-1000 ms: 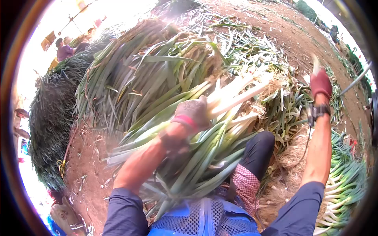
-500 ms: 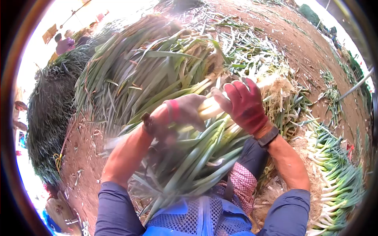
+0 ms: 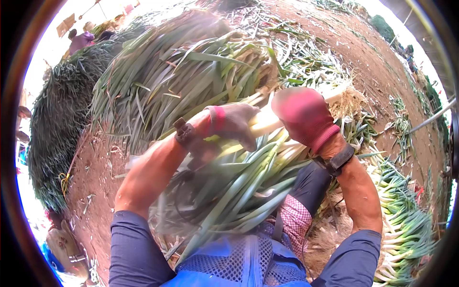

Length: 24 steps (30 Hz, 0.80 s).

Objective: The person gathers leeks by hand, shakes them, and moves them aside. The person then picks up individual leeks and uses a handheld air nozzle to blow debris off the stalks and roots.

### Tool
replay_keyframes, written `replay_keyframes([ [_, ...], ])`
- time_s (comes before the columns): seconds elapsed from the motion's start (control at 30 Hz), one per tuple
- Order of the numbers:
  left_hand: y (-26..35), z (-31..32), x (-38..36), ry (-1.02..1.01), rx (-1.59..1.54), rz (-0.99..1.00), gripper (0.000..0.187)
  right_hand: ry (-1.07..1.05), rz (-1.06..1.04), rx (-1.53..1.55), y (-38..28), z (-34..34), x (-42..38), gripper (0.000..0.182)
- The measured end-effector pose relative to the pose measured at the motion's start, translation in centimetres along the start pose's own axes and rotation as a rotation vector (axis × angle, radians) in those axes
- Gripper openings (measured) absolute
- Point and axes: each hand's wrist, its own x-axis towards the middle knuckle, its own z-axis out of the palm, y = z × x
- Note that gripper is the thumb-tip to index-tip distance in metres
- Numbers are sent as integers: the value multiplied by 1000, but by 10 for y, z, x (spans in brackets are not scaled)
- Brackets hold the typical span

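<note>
My left hand (image 3: 234, 125), in a grey glove with a red cuff, is closed around a leek (image 3: 266, 121) whose white stem shows between my two hands. The fist of my right hand (image 3: 303, 115), in a red glove and blurred, wraps the same stem farther right, with pale stem and roots (image 3: 348, 98) beyond it. Long green leaves of more leeks (image 3: 239, 184) lie across my lap under my hands. Just beyond my hands rises a large heap of leeks (image 3: 158, 81).
A row of leeks (image 3: 401, 225) with white stems lies at the right. Another tall pile (image 3: 60, 115) stands at the left. Loose leaves litter the brown ground (image 3: 334, 28). Other people (image 3: 80, 42) are at the far left, and a metal pole (image 3: 432, 115) is at the right.
My right hand has moved right and slightly down and has turned into a tighter fist. My left hand has shifted a little right, and the stem lies farther right.
</note>
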Motion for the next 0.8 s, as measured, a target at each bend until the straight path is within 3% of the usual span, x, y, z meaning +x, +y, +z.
replay_keyframes([
  [0.17, 23, 8, -26, 224, 34, -17, 74, -21, -34, -230, 22, -18, 16, 8],
  [0.23, 19, 23, -39, 922, 570, 250, 72, 44, -23, -311, 58, -38, 31, 28],
  [0.27, 25, 28, -51, 927, 568, 252, 72, 11, -16, -434, 83, -57, 40, 22],
  [0.33, 44, 36, -79, 1287, 975, 355, 62, -51, 171, -395, 128, -97, 49, 10],
  [0.37, 43, 47, -86, 1297, 971, 363, 62, -42, 196, -387, 148, -112, 46, 13],
  [0.43, 31, 66, -87, 1083, 933, 453, 53, -175, 293, -458, 147, -152, 42, 19],
  [0.47, 21, 67, -80, 876, 883, 458, 52, -217, 361, -471, 147, -165, 42, 19],
  [0.5, 12, 71, -77, 882, 879, 462, 52, -261, 427, -477, 147, -173, 39, 20],
  [0.57, 7, 75, -73, 489, 483, 186, 59, -283, 418, -513, 145, -187, 24, 19],
  [0.7, -28, 79, -26, 445, 247, 136, 67, -357, 438, -584, 122, -220, 9, 21],
  [0.77, -21, 71, 1, 350, -345, -7, 69, -317, 376, -598, 130, -217, -8, 22],
  [0.8, -36, 71, 16, 331, -316, 84, 67, -324, 323, -603, 125, -218, -13, 24],
])
